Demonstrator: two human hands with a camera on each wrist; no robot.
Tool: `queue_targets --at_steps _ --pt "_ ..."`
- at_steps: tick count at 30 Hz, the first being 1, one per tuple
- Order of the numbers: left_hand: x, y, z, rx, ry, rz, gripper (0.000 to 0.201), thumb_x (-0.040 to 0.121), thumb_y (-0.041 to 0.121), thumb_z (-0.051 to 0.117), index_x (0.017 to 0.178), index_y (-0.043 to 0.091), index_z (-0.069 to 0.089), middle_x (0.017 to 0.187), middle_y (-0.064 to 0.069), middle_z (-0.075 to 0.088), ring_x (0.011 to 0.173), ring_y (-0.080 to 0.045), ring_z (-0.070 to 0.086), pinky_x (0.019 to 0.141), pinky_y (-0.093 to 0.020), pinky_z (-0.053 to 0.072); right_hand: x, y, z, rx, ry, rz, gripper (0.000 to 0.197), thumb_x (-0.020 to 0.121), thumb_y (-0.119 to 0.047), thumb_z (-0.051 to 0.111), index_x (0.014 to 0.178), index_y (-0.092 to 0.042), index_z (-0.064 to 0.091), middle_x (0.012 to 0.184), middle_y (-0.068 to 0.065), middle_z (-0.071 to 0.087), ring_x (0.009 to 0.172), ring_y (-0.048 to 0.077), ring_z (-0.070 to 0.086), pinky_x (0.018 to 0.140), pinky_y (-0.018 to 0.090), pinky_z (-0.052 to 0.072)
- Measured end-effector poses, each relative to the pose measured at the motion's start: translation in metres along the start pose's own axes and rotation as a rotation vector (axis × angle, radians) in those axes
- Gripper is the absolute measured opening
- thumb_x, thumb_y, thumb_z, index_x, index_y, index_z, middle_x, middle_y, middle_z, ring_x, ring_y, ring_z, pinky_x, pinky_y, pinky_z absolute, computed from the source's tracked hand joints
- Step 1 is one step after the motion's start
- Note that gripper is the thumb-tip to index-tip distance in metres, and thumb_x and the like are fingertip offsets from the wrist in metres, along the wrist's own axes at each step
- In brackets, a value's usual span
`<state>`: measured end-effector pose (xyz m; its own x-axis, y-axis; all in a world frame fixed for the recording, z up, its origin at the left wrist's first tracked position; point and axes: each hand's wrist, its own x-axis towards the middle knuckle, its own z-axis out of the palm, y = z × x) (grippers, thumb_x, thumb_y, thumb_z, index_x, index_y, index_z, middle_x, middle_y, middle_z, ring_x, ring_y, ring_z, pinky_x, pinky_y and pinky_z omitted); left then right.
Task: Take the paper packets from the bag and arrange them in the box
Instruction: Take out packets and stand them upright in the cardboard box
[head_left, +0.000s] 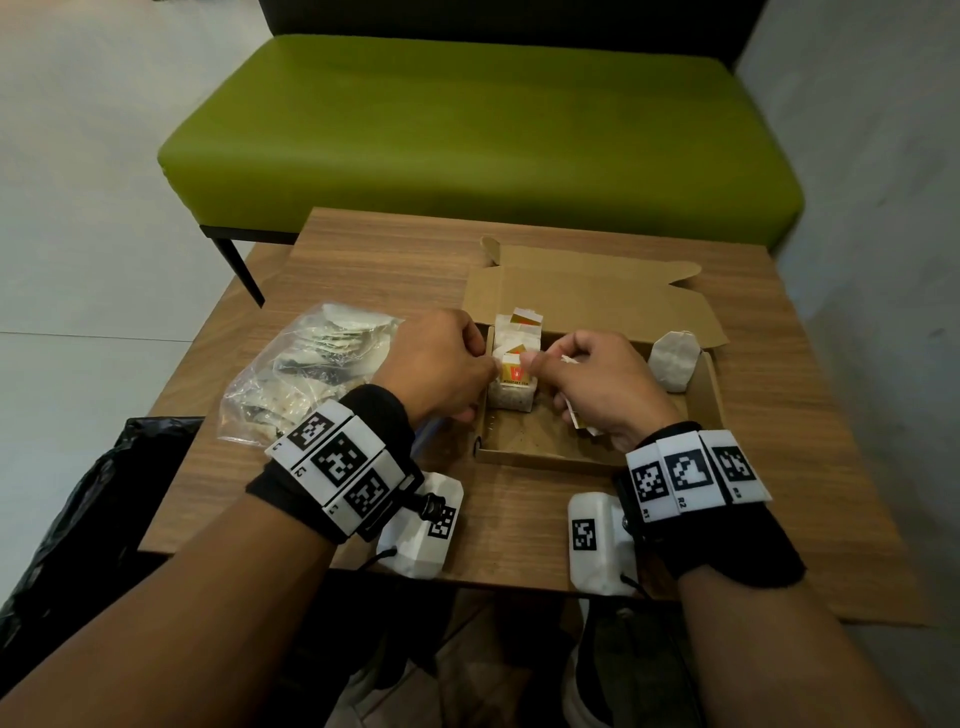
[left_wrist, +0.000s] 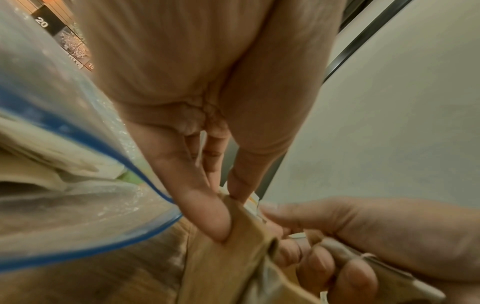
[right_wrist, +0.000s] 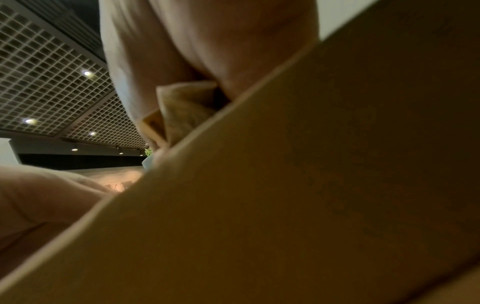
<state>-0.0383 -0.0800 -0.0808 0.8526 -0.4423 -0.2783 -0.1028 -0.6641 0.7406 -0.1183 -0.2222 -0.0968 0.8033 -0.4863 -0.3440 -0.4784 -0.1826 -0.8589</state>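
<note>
Packets (head_left: 511, 371) upright in box (head_left: 540, 452); wrist views blocked by hands.

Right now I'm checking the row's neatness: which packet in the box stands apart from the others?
The plain white packet leaning at the box's right wall. The others stand in a row at the left end, between the left hand and right hand.

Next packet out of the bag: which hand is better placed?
Left, probably. The left hand sits at the box wall right beside the bag, which lies on its side. The right hand is inside the box, already clutching packets.
</note>
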Motion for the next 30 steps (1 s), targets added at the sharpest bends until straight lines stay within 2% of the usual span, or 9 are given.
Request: queue_targets --at_steps 9,11,13,15,17,20,23,27,30 --pt "0.004 0.004 -0.001 0.006 0.013 -0.02 0.012 0.092 0.025 0.068 0.095 0.017 0.059 0.091 -0.003 0.066 0.066 -0.017 0.07 0.059 -0.03 0.06 -0.005 -0.015 -0.016 0.515 0.003 0.136 0.052 0.098 -0.059 0.048 0.109 -0.01 0.059 0.083 0.004 0.061 0.051 0.006 0.055 0.041 0.02 0.046" --pt "0.004 0.005 -0.002 0.146 0.106 0.066 0.015 0.093 0.033 0.066 0.097 0.02 0.06 0.089 0.003 0.064 0.08 -0.016 0.066 0.069 -0.033 0.057 -0.007 -0.019 -0.018 0.633 -0.02 0.168 0.05 0.099 -0.06 0.043 0.109 -0.013 0.058 0.086 0.005 0.059 0.057 0.008 0.058 0.043 0.021 0.049" --pt "0.001 0.012 -0.004 0.194 0.232 0.212 0.02 0.092 0.042 0.063 0.096 0.022 0.061 0.085 0.008 0.063 0.081 -0.011 0.062 0.069 -0.029 0.051 -0.009 -0.02 -0.02 0.733 -0.041 0.175 0.049 0.1 -0.059 0.042 0.11 -0.014 0.058 0.093 0.008 0.059 0.067 0.012 0.061 0.047 0.024 0.053" --pt "-0.006 0.024 -0.005 0.137 0.232 0.335 0.026 0.092 0.048 0.062 0.094 0.022 0.063 0.082 0.009 0.065 0.075 -0.005 0.06 0.062 -0.023 0.047 -0.01 -0.021 -0.021 0.821 -0.081 0.157 0.045 0.102 -0.054 0.041 0.112 -0.013 0.057 0.094 0.009 0.059 0.071 0.015 0.062 0.053 0.028 0.057" --pt "-0.013 0.035 -0.002 0.076 0.118 0.359 0.032 0.09 0.053 0.062 0.093 0.022 0.064 0.08 0.007 0.067 0.07 -0.005 0.062 0.056 -0.018 0.047 -0.012 -0.023 -0.022 0.885 -0.127 0.122 0.037 0.106 -0.045 0.04 0.116 -0.012 0.056 0.091 0.008 0.06 0.075 0.017 0.062 0.06 0.031 0.058" --pt "-0.017 0.04 0.006 -0.059 0.042 0.307 0.042 0.083 0.059 0.067 0.092 0.018 0.063 0.079 0.001 0.07 0.069 -0.014 0.068 0.062 -0.034 0.059 -0.012 -0.023 -0.022 0.921 -0.123 0.057 0.022 0.106 -0.016 0.04 0.119 -0.011 0.057 0.091 0.008 0.06 0.079 0.018 0.061 0.069 0.033 0.055" --pt "-0.017 0.041 0.008 -0.085 0.027 0.321 0.045 0.075 0.053 0.079 0.098 0.019 0.06 0.083 0.002 0.066 0.067 -0.013 0.066 0.059 -0.042 0.06 -0.012 -0.022 -0.022 0.967 -0.095 -0.012 0.029 0.101 0.004 0.038 0.121 -0.01 0.055 0.092 0.01 0.058 0.072 0.017 0.059 0.063 0.031 0.052" --pt "-0.02 0.04 0.011 0.069 -0.03 0.507 0.054 0.068 0.041 0.087 0.109 0.025 0.055 0.092 0.01 0.061 0.071 -0.005 0.062 0.059 -0.023 0.053 -0.011 -0.021 -0.024 1.008 -0.073 -0.025 0.027 0.1 0.006 0.043 0.119 -0.011 0.054 0.097 0.012 0.061 0.083 0.025 0.068 0.077 0.045 0.059" --pt "-0.019 0.038 0.017 0.064 0.073 0.546 0.025 0.083 0.034 0.077 0.098 0.022 0.061 0.087 0.009 0.066 0.071 -0.003 0.063 0.06 -0.021 0.051 -0.011 -0.02 -0.025 1.064 -0.071 -0.036 0.027 0.099 0.009 0.046 0.118 -0.009 0.053 0.088 0.011 0.062 0.08 0.022 0.066 0.081 0.042 0.058"
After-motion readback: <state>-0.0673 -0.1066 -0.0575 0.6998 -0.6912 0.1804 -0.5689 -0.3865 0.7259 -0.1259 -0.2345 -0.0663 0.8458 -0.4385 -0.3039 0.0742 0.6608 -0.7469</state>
